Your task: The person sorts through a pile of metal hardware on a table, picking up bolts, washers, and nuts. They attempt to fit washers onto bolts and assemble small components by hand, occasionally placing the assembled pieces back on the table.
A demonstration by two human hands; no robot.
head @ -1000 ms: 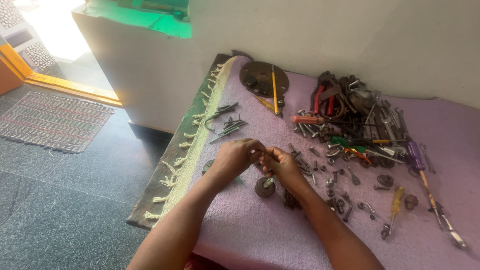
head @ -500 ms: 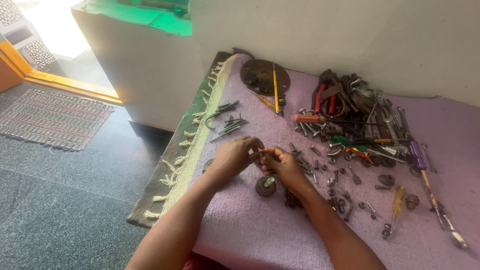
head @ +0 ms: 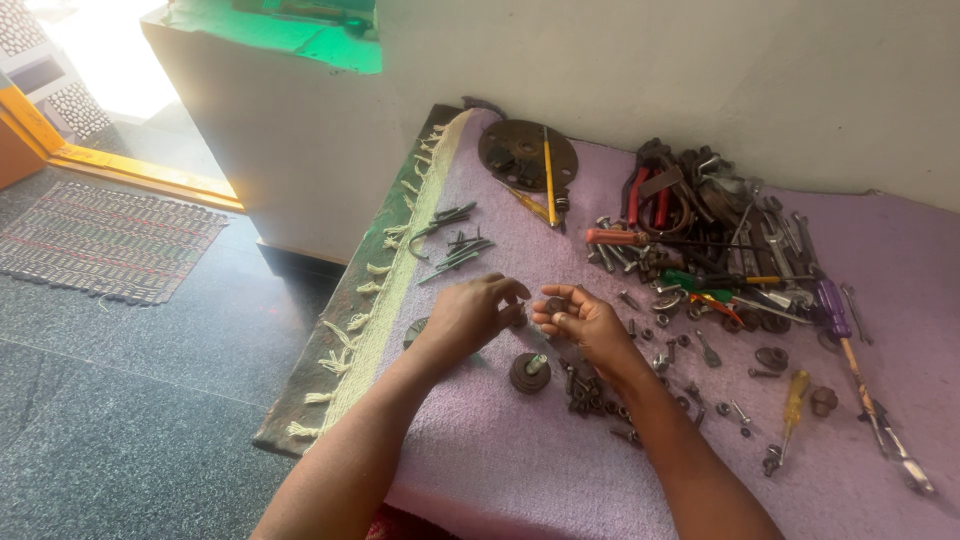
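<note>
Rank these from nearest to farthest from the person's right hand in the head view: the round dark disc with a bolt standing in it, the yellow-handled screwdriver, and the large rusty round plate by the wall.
1. The round dark disc with a bolt, just below and left of the right hand.
2. The large rusty round plate, up by the wall.
3. The yellow-handled screwdriver, off to the right.
</note>
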